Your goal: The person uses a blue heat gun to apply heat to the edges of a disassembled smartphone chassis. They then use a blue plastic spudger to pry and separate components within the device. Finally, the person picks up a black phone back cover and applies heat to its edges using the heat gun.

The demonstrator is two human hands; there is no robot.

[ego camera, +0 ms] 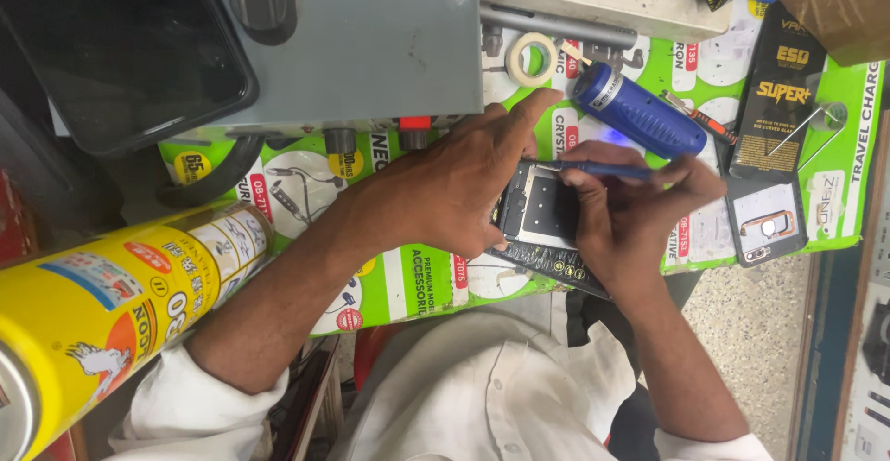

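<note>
An opened phone point(540, 209) with its back off lies on a green printed mat point(408, 280) at the table's front edge. My left hand point(454, 183) presses down on the phone's left side, fingers spread, index finger stretched toward the top. My right hand point(630, 211) grips a thin blue screwdriver point(603, 170) like a pen, its tip pointing left onto the phone's upper part. The phone's lower edge shows a dark strip with small round marks.
A yellow spray can point(111, 303) lies at the left. A grey machine point(352, 35) stands behind, with a tape roll point(532, 59), a blue cylindrical tool point(640, 113), a black packet point(779, 100), a phone case point(766, 222) and tweezers point(805, 132) to the right.
</note>
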